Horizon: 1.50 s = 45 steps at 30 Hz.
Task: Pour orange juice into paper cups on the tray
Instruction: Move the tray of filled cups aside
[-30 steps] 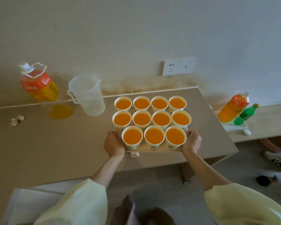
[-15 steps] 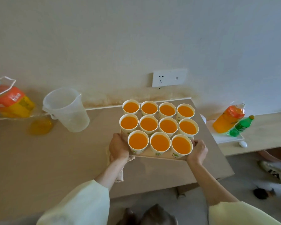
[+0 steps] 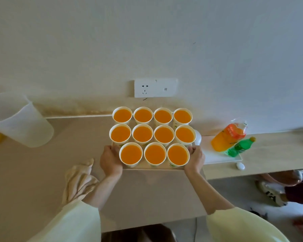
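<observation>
Eleven juice-filled paper cups [image 3: 142, 133] sit on the tray [image 3: 163, 167]; our left hand [image 3: 110, 160] and right hand [image 3: 195, 158] grip its sides.

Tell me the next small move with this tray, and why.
Probably move the tray slowly and level: the left hand and right hand grip its sides, and all eleven paper cups are filled nearly to the rim, so a tilt would likely spill juice.

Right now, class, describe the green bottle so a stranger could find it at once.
Start at the wall socket, then look down and right to the lower shelf. On its white board stand two bottles. The green bottle is the smaller one, beside the larger orange bottle.
</observation>
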Motion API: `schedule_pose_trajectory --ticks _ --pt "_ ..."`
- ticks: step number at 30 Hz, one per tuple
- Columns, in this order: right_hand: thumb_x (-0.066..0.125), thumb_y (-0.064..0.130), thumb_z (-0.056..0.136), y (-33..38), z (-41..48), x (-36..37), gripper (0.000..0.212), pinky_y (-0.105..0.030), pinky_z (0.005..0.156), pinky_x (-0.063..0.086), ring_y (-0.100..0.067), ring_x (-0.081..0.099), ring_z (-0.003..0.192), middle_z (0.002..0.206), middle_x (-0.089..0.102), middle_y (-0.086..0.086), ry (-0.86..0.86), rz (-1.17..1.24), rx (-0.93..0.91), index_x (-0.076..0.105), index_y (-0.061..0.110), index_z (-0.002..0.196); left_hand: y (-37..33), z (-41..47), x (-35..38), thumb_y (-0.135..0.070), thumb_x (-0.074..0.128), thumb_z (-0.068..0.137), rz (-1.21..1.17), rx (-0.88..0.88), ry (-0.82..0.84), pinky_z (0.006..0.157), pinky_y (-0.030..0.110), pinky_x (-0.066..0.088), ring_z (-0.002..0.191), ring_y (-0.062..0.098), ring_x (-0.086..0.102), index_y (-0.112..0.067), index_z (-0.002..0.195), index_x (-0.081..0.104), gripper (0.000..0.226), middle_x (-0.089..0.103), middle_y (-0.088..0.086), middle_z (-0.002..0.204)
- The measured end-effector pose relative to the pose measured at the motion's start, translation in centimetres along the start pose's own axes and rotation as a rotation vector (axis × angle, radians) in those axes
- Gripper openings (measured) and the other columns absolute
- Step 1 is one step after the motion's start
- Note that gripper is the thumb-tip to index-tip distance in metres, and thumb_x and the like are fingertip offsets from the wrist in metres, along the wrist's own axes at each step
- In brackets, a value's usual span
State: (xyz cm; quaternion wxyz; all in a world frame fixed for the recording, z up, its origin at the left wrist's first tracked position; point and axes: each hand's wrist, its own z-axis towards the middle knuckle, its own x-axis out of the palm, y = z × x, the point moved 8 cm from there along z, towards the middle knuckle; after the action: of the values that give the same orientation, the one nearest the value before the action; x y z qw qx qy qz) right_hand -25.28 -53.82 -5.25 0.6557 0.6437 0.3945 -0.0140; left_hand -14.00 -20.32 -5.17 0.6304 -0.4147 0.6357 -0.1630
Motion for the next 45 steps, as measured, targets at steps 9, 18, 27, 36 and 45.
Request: schedule_pose_trajectory --ticks 9,18,27,36,45 --pt "0.039 0.028 0.093 -2.0 4.6 1.3 0.032 -0.038 0.062 0.040 -0.023 0.047 0.068 0.072 0.054 -0.013 0.056 0.279 0.188 0.048 0.011 0.068 -1.6 0.2 4.2 -0.018 0.058 0.091 0.030 -0.013 -0.032 0.068 0.037 0.038 0.088 0.042 0.061 -0.001 0.095 0.054 0.017 0.066 0.020 0.096" --pt "0.037 0.020 0.098 -3.8 7.7 3.2 0.031 -0.032 0.056 0.039 -0.024 0.045 0.070 0.076 0.052 -0.016 0.103 0.225 0.219 0.048 0.010 0.071 -1.3 1.0 6.7 -0.016 0.061 0.089 0.000 -0.036 -0.045 0.066 0.037 0.039 0.084 0.042 0.062 0.000 0.090 0.054 0.017 0.067 0.022 0.091" --pt "0.032 0.054 0.078 -3.5 8.6 4.4 0.038 -0.040 0.065 0.043 -0.016 0.045 0.071 0.080 0.053 -0.009 0.152 0.052 0.069 0.047 0.019 0.078 -0.8 1.7 7.5 -0.014 0.058 0.089 -0.004 -0.059 -0.056 0.067 0.037 0.039 0.085 0.042 0.061 0.000 0.090 0.056 0.014 0.066 0.022 0.092" --pt "0.032 0.041 0.078 -3.3 9.3 5.4 0.029 -0.039 0.064 0.039 -0.023 0.043 0.071 0.074 0.048 -0.011 0.142 0.189 0.196 0.041 0.015 0.068 -0.7 2.5 7.9 -0.016 0.058 0.090 0.047 -0.078 -0.084 0.066 0.034 0.038 0.085 0.041 0.062 -0.001 0.093 0.058 0.016 0.067 0.020 0.093" --pt "0.028 0.041 0.077 -2.6 9.6 5.3 0.028 -0.039 0.064 0.040 -0.023 0.045 0.071 0.075 0.052 -0.012 0.155 0.117 0.135 0.040 0.017 0.067 -0.5 3.1 8.5 -0.017 0.059 0.090 0.064 -0.068 -0.085 0.066 0.035 0.042 0.082 0.037 0.063 -0.002 0.091 0.057 0.015 0.068 0.017 0.092"
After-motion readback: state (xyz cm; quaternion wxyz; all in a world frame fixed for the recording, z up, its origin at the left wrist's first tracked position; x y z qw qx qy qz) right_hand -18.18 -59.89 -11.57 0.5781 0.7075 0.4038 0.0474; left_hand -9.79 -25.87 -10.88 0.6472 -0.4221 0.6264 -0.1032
